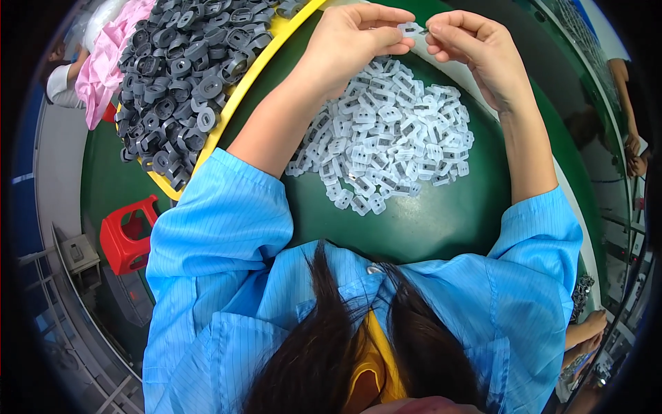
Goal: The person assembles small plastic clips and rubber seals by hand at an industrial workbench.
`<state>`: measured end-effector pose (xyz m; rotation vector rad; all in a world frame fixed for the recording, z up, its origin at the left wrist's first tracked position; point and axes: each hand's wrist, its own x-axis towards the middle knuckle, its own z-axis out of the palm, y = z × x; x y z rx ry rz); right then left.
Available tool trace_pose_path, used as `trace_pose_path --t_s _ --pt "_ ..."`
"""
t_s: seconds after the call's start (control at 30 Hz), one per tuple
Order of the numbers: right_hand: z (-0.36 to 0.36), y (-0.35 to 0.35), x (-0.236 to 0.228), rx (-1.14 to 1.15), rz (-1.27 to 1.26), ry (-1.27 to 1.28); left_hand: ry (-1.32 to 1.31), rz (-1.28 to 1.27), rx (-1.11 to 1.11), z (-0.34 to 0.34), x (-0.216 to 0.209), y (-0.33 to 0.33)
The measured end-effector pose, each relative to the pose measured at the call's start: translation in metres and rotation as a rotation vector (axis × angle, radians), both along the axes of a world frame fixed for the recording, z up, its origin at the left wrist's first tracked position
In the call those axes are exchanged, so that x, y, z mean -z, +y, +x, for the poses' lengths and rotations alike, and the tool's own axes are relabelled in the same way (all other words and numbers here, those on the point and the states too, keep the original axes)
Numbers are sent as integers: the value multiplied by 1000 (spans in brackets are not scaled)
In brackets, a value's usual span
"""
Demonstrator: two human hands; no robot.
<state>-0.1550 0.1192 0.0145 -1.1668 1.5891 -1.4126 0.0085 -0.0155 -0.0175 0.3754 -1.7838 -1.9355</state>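
Observation:
Near the top of the head view, my left hand (358, 38) pinches a small translucent white plastic piece (412, 29) with a dark slot in it. My right hand (476, 52) meets it from the other side, thumb and forefinger pressed together at the piece's right end. A tiny dark bit shows at those right fingertips, too small to name. Below and between my forearms lies a heap of similar white plastic pieces (393, 131) on the green tabletop (427, 231).
Left of my left arm stands a yellow tray (227, 114), heaped with dark grey plastic parts (186, 62). Pink cloth (114, 58) hangs beyond it. A red stool (129, 234) is at lower left. Another person's hands (586, 334) show at the right edge, by small dark parts (583, 293).

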Motion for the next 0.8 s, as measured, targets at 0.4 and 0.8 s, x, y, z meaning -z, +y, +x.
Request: trace_pose_path --t_s 0.4,0.8 --pt "3 4 8 6 -35 90 -20 -122 -1 -1 -3 8" --pt "26 5 8 191 -96 364 3 -226 -91 -1 -8 20"
